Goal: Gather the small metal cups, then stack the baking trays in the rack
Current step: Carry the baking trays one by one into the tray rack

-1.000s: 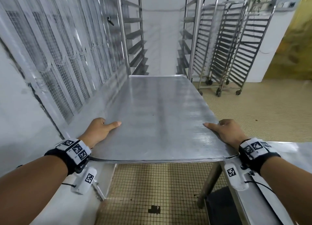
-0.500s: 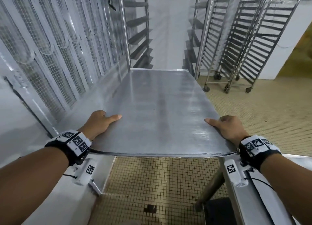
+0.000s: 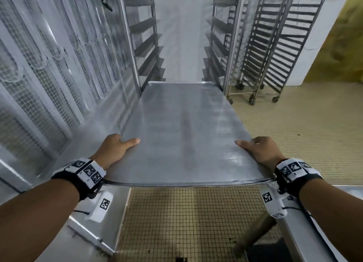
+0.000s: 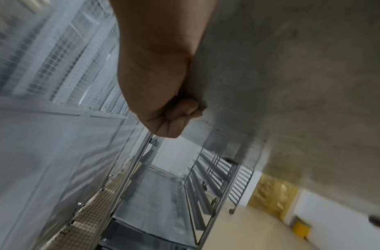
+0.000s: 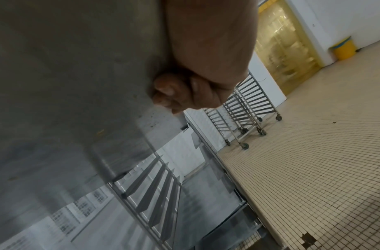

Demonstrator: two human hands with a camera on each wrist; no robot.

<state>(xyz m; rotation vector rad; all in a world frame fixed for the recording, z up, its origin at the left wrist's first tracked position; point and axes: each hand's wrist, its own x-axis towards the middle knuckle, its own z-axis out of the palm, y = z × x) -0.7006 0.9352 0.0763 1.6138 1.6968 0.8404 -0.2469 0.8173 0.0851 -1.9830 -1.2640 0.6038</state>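
A large flat metal baking tray (image 3: 182,132) is held level in front of me, its far edge at the mouth of the tall steel rack (image 3: 137,51). My left hand (image 3: 115,149) grips the tray's left edge, thumb on top and fingers curled under its underside (image 4: 280,67). My right hand (image 3: 261,151) grips the right edge the same way, and its curled fingers (image 5: 174,96) press the tray's underside (image 5: 77,67). The rack's angled side ledges (image 3: 146,45) stand on both sides ahead. No metal cups are in view.
Several more wheeled tray racks (image 3: 275,51) stand at the back right on the tiled floor (image 3: 304,134). A mesh-panelled wall (image 3: 49,65) runs along the left. A steel table (image 3: 314,232) edge lies under my right wrist. A yellow bin (image 5: 345,49) sits far off.
The tray and both hands have moved forward toward the rack, whose posts and ledges now appear closer and larger. Both grips are unchanged.
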